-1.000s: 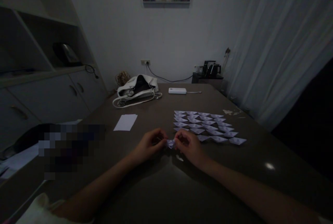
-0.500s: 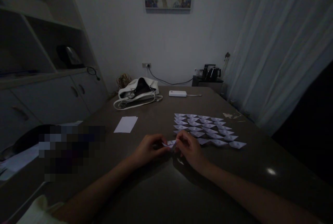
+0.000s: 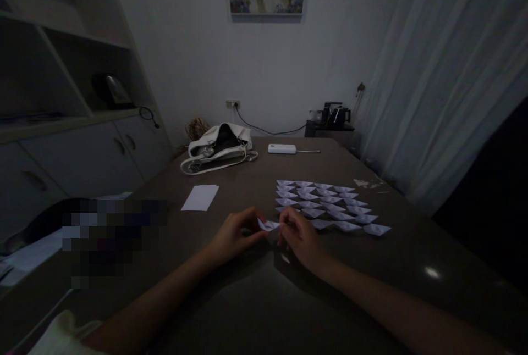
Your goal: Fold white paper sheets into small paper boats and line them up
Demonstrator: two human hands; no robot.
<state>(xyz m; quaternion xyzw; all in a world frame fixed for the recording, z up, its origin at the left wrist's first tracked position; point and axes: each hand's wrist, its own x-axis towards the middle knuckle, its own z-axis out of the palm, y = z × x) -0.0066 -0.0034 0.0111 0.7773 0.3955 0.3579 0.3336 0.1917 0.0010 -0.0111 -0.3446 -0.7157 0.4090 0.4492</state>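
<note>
A small white paper boat (image 3: 269,225) is held up between my two hands above the table (image 3: 251,311). The fingers of my left hand (image 3: 237,232) pinch its left end. My right hand (image 3: 303,237) is closed on its right end, with the fingertips partly covering the paper. Just beyond my right hand stand several rows of folded paper boats (image 3: 329,199), and the nearest row is partly hidden behind that hand. A short stack of white paper sheets (image 3: 200,198) lies flat to the left of my hands.
A white handbag (image 3: 223,146) sits at the table's far left, and a white power bank (image 3: 282,148) with a short cable lies at the far middle. Torn paper scraps (image 3: 363,183) are near the right edge. Sheets (image 3: 37,250) and a blurred-out patch fill the left side.
The paper between my hands has opened out and now shows a boat shape with a peak in its middle. My hands have stayed almost in place.
</note>
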